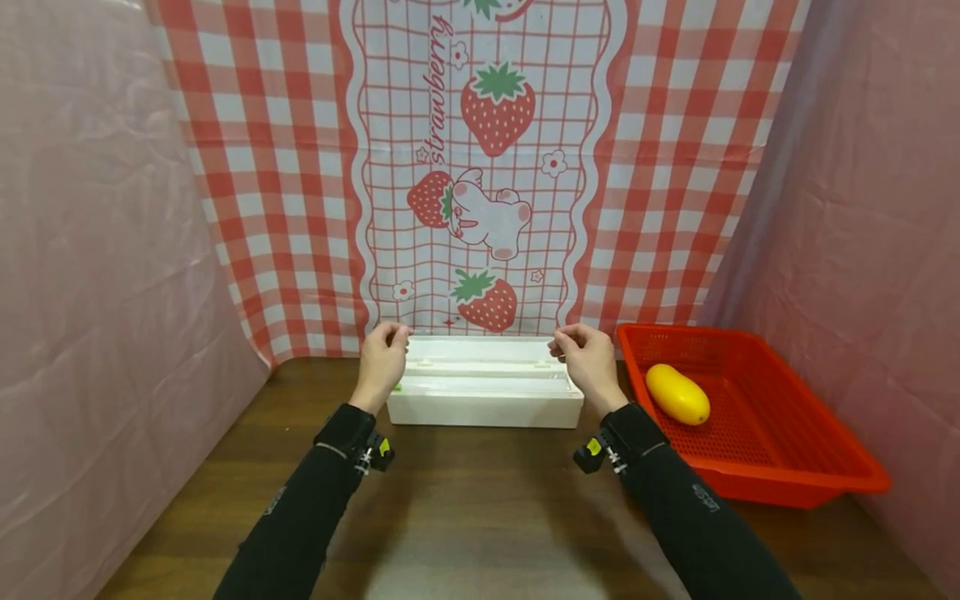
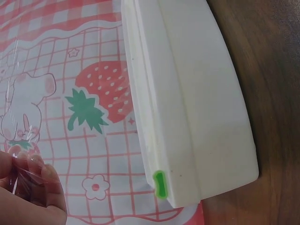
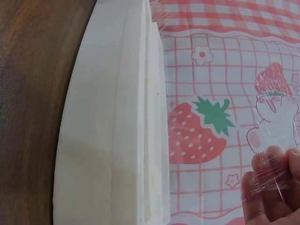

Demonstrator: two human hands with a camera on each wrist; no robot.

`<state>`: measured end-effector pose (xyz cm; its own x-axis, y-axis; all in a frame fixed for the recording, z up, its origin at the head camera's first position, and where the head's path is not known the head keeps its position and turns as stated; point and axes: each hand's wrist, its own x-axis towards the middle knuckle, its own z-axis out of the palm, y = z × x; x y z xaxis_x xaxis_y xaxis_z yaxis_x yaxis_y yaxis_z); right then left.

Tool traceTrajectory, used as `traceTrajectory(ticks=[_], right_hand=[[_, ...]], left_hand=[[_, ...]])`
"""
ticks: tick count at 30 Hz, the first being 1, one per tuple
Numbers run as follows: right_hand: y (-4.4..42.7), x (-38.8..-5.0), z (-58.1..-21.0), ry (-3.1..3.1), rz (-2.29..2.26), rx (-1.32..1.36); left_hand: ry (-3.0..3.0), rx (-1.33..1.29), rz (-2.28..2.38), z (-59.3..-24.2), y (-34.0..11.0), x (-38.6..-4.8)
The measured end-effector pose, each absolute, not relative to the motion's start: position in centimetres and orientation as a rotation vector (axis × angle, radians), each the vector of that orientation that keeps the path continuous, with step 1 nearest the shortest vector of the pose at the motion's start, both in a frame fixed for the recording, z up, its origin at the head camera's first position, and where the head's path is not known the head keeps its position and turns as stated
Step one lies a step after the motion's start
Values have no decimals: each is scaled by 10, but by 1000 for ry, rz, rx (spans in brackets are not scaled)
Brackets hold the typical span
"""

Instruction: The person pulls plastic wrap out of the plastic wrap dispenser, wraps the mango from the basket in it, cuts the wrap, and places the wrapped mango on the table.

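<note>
A long white cling film dispenser [image 1: 483,412] sits on the table by the back cloth with its lid [image 1: 476,347] raised. Over its left end, my left hand [image 1: 384,363] pinches clear cling film between thumb and fingers; the wrinkled film [image 2: 35,172] shows across the fingertips in the left wrist view. My right hand [image 1: 592,365] pinches the film at the opposite end, and creased film [image 3: 271,174] covers its fingers in the right wrist view. Between the hands the film is almost invisible. A green slider [image 2: 161,184] marks the dispenser's left end.
To the right stands a red plastic basket [image 1: 810,433] holding a yellow oval fruit or vegetable [image 1: 677,394]. A strawberry-print checked cloth [image 1: 285,175] hangs behind the dispenser. Pink cloths [image 1: 97,275] flank the brown wooden table [image 1: 465,517].
</note>
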<state>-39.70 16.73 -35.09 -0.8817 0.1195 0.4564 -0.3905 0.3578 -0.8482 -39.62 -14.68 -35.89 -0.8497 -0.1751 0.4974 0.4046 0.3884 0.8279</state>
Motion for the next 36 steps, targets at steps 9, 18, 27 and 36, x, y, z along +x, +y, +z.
traceTrajectory(ticks=[9, 18, 27, 36], right_hand=[[169, -391, -346, -2147, 1605, 257], [169, -386, -340, -2132, 1605, 281], [170, -379, -333, -2135, 1598, 300], [170, -373, -328, -2121, 1588, 309]], left_hand=[[-2142, -229, -1438, -352, -148, -393], [-2122, -253, -1464, -346, -148, -390], [-2125, -274, -1443, -341, -150, -384], [-2090, -301, -1428, -336, -149, -378]])
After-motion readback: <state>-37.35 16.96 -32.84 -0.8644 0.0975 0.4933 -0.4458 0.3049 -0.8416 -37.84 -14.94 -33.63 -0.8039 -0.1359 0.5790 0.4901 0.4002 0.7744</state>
